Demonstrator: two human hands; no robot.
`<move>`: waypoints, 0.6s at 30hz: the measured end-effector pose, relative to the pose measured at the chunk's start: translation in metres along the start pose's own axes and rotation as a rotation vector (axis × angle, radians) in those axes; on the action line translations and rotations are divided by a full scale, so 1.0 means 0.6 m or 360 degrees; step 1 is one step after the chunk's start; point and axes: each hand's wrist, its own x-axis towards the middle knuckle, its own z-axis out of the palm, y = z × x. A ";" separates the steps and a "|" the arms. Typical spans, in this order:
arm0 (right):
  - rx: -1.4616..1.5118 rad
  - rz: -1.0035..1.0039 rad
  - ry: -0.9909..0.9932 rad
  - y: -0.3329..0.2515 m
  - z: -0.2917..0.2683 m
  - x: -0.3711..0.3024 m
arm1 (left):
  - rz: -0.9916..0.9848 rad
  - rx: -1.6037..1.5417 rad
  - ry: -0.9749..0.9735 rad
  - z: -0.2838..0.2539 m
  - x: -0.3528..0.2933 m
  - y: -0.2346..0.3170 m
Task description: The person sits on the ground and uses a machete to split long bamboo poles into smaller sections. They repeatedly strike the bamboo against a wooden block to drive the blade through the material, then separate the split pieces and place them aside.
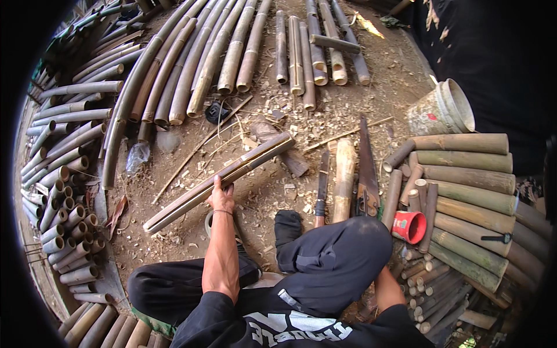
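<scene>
My left hand (220, 196) is closed around a split bamboo tube (191, 204), which has a long pale slot along its length. The tube slants from lower left to upper right, its far end above a dark wooden block (295, 160). My right forearm (387, 289) goes down beside my bent knee, and the hand is hidden behind the leg. On the ground in front of that knee lie a long knife (322, 185) with a dark wrapped handle, a pale wooden club (344, 171) and a handsaw (366, 159).
Long bamboo poles (212, 55) lie ahead, with shorter slotted pieces (297, 58) to their right. Cut bamboo is stacked at left (72, 226) and right (470, 206). A red container (400, 223) stands near my knee; a dirty white bucket (429, 113) lies tipped beyond. Wood chips litter the dirt floor.
</scene>
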 end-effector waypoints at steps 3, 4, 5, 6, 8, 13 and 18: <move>-0.0141 0.0166 -0.0051 0.033 0.039 -0.061 | 0.0004 -0.0004 0.0063 -0.008 0.036 -0.006; -0.0168 0.0192 -0.0053 0.043 0.044 -0.070 | -0.0002 0.0001 0.0089 -0.006 0.038 -0.010; -0.0204 0.0237 -0.0056 0.051 0.048 -0.082 | 0.0011 0.0033 0.0063 -0.007 0.034 -0.014; -0.0225 0.0243 -0.0054 0.055 0.051 -0.084 | 0.0012 0.0073 0.0061 -0.005 0.033 -0.016; -0.0264 0.0256 -0.0061 0.062 0.062 -0.090 | -0.0069 0.0270 0.0051 -0.007 0.023 0.001; -0.0375 0.0278 0.0017 0.087 0.043 -0.090 | -0.0174 0.1525 -0.0606 0.077 -0.098 0.085; -0.0445 0.0157 0.0206 0.086 0.031 -0.071 | 0.1188 0.2337 0.0049 0.192 0.054 0.108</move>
